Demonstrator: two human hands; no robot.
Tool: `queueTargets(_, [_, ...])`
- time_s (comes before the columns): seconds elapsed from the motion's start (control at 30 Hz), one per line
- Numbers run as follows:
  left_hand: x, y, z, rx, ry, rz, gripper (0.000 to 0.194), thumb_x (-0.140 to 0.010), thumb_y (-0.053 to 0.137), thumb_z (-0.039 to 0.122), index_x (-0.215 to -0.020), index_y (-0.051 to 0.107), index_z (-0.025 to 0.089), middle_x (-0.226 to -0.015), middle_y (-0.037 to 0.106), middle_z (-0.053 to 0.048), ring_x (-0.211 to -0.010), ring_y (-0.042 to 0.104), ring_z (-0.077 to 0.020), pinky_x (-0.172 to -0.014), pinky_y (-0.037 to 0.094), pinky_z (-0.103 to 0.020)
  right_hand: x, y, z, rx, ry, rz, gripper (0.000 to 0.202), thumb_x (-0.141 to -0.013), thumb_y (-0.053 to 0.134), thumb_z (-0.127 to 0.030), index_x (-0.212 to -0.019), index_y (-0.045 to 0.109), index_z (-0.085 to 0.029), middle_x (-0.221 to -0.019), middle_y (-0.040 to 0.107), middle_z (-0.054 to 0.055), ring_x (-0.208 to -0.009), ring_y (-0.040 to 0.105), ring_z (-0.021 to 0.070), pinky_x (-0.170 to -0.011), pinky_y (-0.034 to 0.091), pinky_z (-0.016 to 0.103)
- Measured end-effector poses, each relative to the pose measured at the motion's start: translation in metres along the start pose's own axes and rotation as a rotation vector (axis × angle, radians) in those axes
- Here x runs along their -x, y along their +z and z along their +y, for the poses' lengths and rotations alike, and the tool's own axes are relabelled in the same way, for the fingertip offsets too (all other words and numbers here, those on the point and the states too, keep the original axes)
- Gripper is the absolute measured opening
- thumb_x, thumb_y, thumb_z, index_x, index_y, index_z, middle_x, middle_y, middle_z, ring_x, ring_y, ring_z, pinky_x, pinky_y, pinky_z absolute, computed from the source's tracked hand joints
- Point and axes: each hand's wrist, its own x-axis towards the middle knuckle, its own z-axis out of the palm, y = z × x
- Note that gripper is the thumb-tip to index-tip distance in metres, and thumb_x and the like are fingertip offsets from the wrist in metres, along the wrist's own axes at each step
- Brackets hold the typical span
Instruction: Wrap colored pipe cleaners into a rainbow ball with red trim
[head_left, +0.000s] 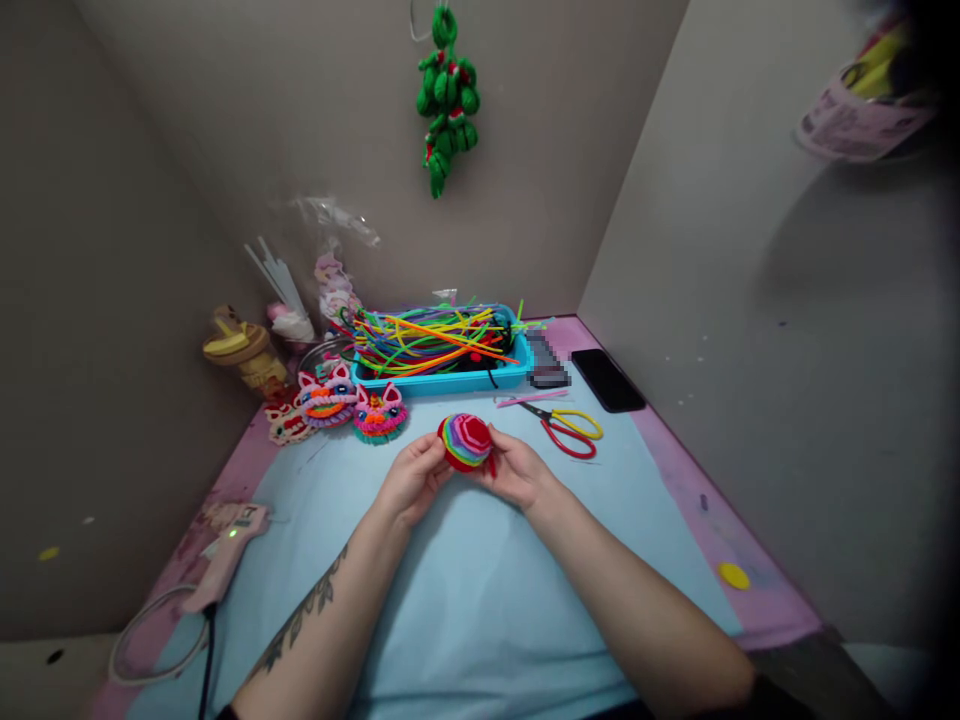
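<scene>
Between my two hands is a small round ball (466,443) wound in rainbow-striped rings, with red at its centre and along its lower rim. My left hand (417,474) is closed on its left side, thumb on the front. On the opposite side my right hand (515,468) grips it, and a short red strand hangs by those fingers. The ball is held above the light blue table cover (480,580). Behind and to the right lie scissors (564,428) with one yellow and one red handle, blades partly open, beside a pink pipe cleaner (532,398).
A blue tray (450,382) full of coloured pipe cleaners stands at the back. Fuzzy lion-head figures (380,413) sit left of it. A phone (607,380) lies at back right. A pink glue gun (229,555) with its cord rests at left. Green ornaments (448,100) hang on the wall.
</scene>
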Motion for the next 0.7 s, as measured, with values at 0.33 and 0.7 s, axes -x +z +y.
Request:
queueTargets(0.33, [0.003,0.008,0.003,0.033,-0.049,0.077,0.01,-0.082,0.065,0.022,-0.089,0.064,0.015,-0.077,0.07,-0.002,-0.061,0.065,-0.0072,-0.055,0.051,-0.014,0.018,0.012,-0.009,0.431,-0.379,-0.102,0.073,-0.06,0.083,-0.029,-0.126,0.052,-0.026,-0.124,0.06,0.005,-0.115,0.055,0.0228,-0.101,0.041,0.04])
queueTargets(0.7, [0.008,0.012,-0.001,-0.34,0.25,-0.021,0.035,-0.062,0.08,0.034,-0.086,0.066,0.012,-0.079,0.073,-0.006,-0.071,0.066,-0.0161,-0.074,0.049,-0.029,0.01,0.002,0.001,0.558,-0.515,-0.022,0.069,-0.065,0.079,-0.041,-0.122,0.043,-0.027,-0.124,0.053,0.008,-0.103,0.059,0.0201,-0.089,0.048,0.034])
